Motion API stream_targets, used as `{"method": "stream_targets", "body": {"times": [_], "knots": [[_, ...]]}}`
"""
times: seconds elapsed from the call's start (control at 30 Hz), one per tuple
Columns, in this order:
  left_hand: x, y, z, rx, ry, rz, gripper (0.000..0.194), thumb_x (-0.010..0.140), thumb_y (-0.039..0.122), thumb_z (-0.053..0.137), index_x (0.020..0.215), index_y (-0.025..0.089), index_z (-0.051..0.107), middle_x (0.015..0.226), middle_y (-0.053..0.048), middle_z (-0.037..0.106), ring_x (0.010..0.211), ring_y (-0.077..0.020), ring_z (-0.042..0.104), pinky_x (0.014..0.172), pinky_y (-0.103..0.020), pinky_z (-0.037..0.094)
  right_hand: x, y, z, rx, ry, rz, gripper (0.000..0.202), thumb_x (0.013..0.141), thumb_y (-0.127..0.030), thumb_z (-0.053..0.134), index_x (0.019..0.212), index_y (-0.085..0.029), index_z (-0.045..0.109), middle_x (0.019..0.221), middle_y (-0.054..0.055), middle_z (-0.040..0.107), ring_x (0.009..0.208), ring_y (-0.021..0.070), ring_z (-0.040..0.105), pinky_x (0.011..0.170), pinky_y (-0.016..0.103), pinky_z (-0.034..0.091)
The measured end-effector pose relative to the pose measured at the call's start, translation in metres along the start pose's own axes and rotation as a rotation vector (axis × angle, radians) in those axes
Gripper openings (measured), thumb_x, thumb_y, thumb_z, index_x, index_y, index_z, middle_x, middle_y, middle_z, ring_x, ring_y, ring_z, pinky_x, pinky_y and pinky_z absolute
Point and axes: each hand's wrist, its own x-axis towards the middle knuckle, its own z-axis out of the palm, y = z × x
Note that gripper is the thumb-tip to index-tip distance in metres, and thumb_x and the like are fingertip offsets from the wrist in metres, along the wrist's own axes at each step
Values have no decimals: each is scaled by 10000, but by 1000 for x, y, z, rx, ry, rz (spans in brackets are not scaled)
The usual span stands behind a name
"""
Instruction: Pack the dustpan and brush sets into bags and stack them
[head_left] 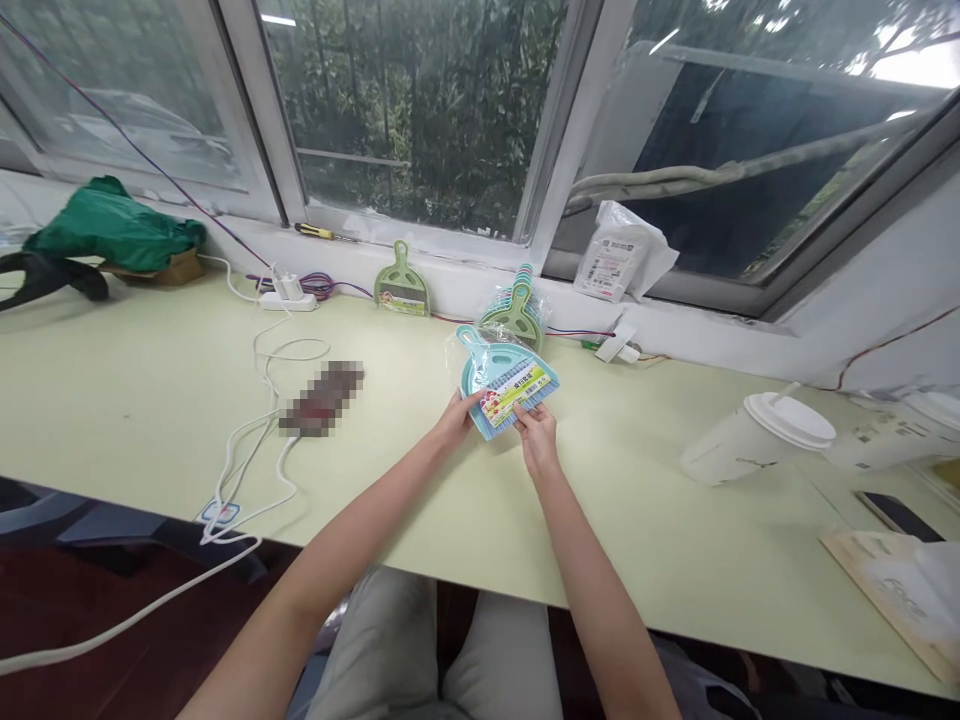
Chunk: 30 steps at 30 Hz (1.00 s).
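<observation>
Between my two hands is a light-blue dustpan and brush set (pixel 499 365) with a printed label across it and some clear plastic wrap near its handle. My left hand (pixel 456 418) grips its lower left edge. At the lower right, my right hand (pixel 536 432) pinches the brush edge by the label. Just behind it, a stack of dustpans (pixel 517 305) with a green one in front leans by the wall, partly wrapped in clear plastic. Farther left, a single green dustpan and brush set (pixel 403 285) stands against the wall.
A power strip (pixel 289 300), white cables (pixel 259 420) and a blurred-out dark object (pixel 322 400) lie left. A green bag (pixel 112 225) sits far left. At right are a white lidded cup (pixel 757 440), a phone (pixel 896 515) and a paper bag (pixel 892 590). A screwdriver (pixel 315 231) rests on the sill.
</observation>
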Motion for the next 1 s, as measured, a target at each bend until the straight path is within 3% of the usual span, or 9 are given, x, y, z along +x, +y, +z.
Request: {"method": "stream_targets", "body": {"times": [0.2, 0.37, 0.5, 0.77, 0.87, 1.0], "knots": [[-5, -15, 11, -13, -100, 24, 431, 693, 310, 775, 1067, 174, 608, 1073, -101, 699, 1142, -313, 586, 1043, -525, 387, 12, -14, -23, -117, -21, 155, 293, 563, -152, 809, 815, -148, 659, 863, 70, 734, 805, 214, 703, 738, 348, 609], [-4, -17, 15, 15, -82, 75, 593, 692, 355, 773, 1210, 213, 521, 1164, -91, 651, 1177, -302, 559, 1020, -503, 410, 4, -6, -9, 0, 95, 36, 348, 570, -155, 795, 885, -144, 648, 902, 69, 725, 867, 221, 697, 804, 375, 598], [-4, -20, 18, 149, 4, 139, 620, 702, 389, 755, 1229, 202, 489, 1245, -103, 597, 1185, -284, 541, 1017, -457, 412, -7, 1, 6, 76, 169, -78, 385, 614, -208, 769, 967, -149, 627, 1010, 80, 708, 967, 214, 675, 872, 362, 567], [-6, -14, 22, 296, 38, 231, 764, 594, 319, 822, 1252, 180, 461, 1323, -125, 527, 1259, -294, 461, 1050, -411, 369, -2, -1, 3, -1, 131, 12, 404, 608, -205, 775, 979, -174, 619, 1050, 69, 700, 1015, 224, 658, 868, 368, 570], [-11, -14, 23, 371, 82, 275, 867, 606, 314, 810, 1351, 192, 381, 1374, -130, 482, 1292, -302, 425, 1055, -386, 361, -1, -1, 2, 32, 116, 1, 390, 619, -184, 762, 980, -186, 616, 1084, 62, 690, 1047, 215, 647, 895, 367, 561], [-23, -13, 29, 394, 128, 351, 950, 728, 373, 722, 1482, 239, 160, 1420, -103, 452, 1320, -298, 401, 1062, -364, 349, -5, -1, 8, 108, 89, 7, 371, 620, -144, 734, 969, -183, 615, 1096, 58, 684, 1068, 207, 638, 941, 372, 538]]}}
